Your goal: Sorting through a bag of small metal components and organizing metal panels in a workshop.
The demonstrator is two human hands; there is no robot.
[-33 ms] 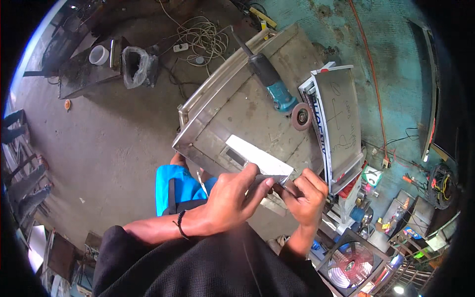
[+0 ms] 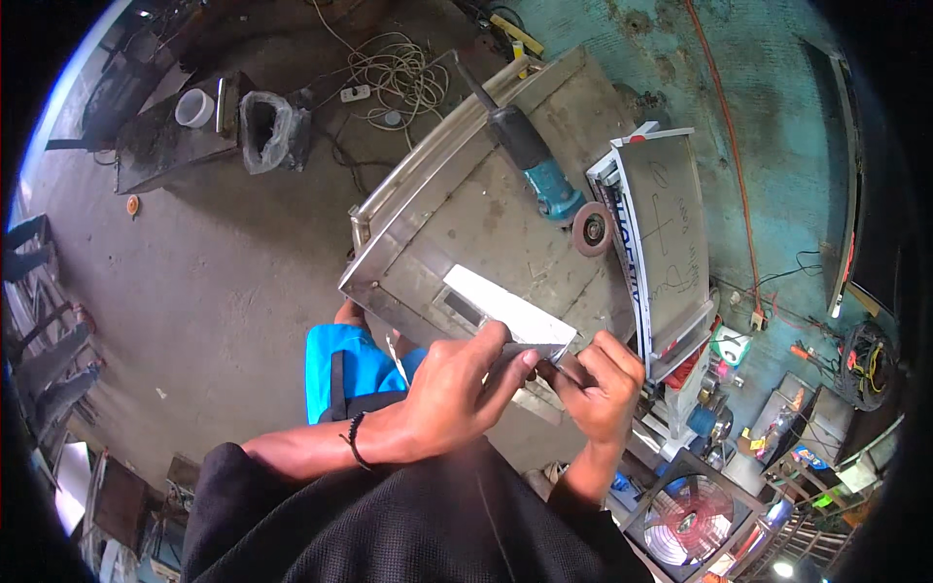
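Observation:
My left hand (image 2: pixel 462 389) is closed, thumb and fingers pinching a thin grey flat piece (image 2: pixel 537 348) that tapers to the right. Close by its pointed end, my right hand (image 2: pixel 601 384) is curled with fingers pressed together; what lies in them is mostly hidden. Just beyond both hands, a white strip (image 2: pixel 510 303) lies slantwise on a metal-topped workbench (image 2: pixel 486 209). Next to it is a short grey rectangular piece (image 2: pixel 461 307). Farther back on the bench rests a teal and black angle grinder (image 2: pixel 544 180) with a round brown disc, touched by neither hand.
White-edged panels (image 2: pixel 666 233) stand at the bench's right side. A caged fan (image 2: pixel 690 520) is at lower right. Coiled cable (image 2: pixel 413 83) lies on the floor beyond the bench. At far left are a white tub (image 2: pixel 194 109) and a plastic-lined bin (image 2: pixel 267 133).

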